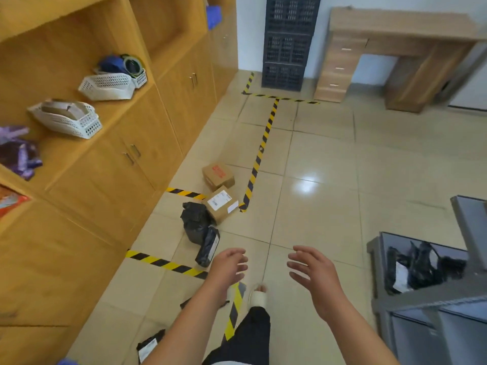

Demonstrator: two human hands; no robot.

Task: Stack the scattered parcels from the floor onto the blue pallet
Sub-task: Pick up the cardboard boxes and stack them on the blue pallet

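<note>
The left hand (229, 264) and right hand (311, 270) are held empty, fingers spread, probably readied for the black parcel (208, 250) left on the floor (316, 219) near a cardboard box (221, 204); no blue pallet is seen

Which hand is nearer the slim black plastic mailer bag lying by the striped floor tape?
Left. The left hand hovers just right of the slim black plastic mailer bag; the right hand is farther right.
</note>
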